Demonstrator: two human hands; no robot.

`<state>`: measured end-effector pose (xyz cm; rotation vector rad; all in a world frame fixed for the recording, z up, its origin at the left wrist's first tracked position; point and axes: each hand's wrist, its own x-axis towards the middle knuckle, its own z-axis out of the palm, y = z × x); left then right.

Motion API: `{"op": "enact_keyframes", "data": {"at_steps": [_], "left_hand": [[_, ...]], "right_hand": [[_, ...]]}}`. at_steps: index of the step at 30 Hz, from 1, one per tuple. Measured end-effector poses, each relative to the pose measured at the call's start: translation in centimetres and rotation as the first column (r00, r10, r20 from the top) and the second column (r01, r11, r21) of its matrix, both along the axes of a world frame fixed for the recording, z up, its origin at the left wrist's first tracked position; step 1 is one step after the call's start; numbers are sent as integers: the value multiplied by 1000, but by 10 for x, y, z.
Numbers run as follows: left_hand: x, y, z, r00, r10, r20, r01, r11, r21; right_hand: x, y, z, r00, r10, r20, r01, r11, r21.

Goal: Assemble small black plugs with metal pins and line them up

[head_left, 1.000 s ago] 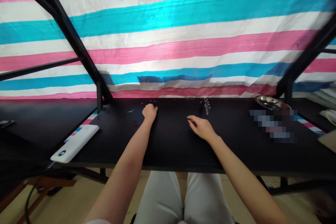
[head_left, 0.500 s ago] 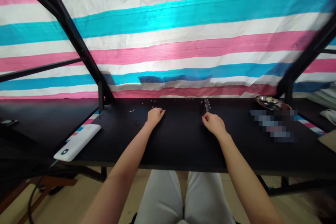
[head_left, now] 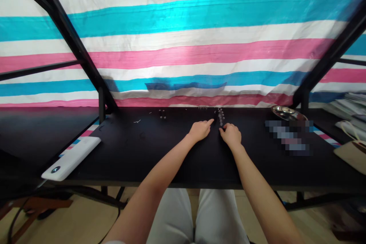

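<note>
My left hand (head_left: pixel 201 130) lies low over the black tabletop, its index finger stretched towards a cluster of small grey round-ended pieces (head_left: pixel 221 116). I see nothing in its fingers. Just right of it, my right hand (head_left: pixel 232 135) is at the near end of that cluster, thumb and index finger apart with nothing visible between them. A small dark item (head_left: pixel 215 116) by the cluster is too dim to make out. Farther left stands a pair of small dark pieces with pale ends (head_left: pixel 162 114). A row of tiny pieces (head_left: pixel 203 107) lies at the back edge.
A white power bank (head_left: pixel 73 158) lies at the table's left front. At the right, a shiny metal dish (head_left: pixel 289 113) sits behind a blurred-out item (head_left: pixel 288 137). White scraps (head_left: pixel 137 121) dot the black tabletop (head_left: pixel 128 156). Black frame posts (head_left: pixel 71 42) flank a striped sheet (head_left: pixel 185 53).
My left hand has moved right, away from the left pair of pieces, to beside the grey cluster. My right hand has shifted slightly, its thumb and index finger now apart. The view has turned slightly right.
</note>
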<state>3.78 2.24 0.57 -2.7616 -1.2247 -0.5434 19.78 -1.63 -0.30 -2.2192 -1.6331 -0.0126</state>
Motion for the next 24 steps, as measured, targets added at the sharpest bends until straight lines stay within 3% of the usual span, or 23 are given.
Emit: {"op": "enact_keyframes", "data": {"at_steps": [8, 14, 18, 21, 24], "left_hand": [[32, 10, -8, 989, 145, 34, -144, 989, -16], [28, 15, -13, 942, 172, 289, -146, 983, -107], [21, 21, -17, 766, 237, 597, -99, 962, -255], [18, 26, -19, 566, 297, 769, 48, 919, -390], [16, 29, -21, 417, 322, 850, 162, 894, -418]], "right_hand": [[2, 14, -4, 996, -40, -78, 42, 999, 19], [3, 22, -11, 993, -51, -103, 56, 997, 51], [5, 23, -12, 994, -31, -105, 38, 998, 58], [5, 23, -11, 995, -6, -103, 12, 998, 59], [3, 20, -8, 996, 62, -72, -56, 995, 82]]}}
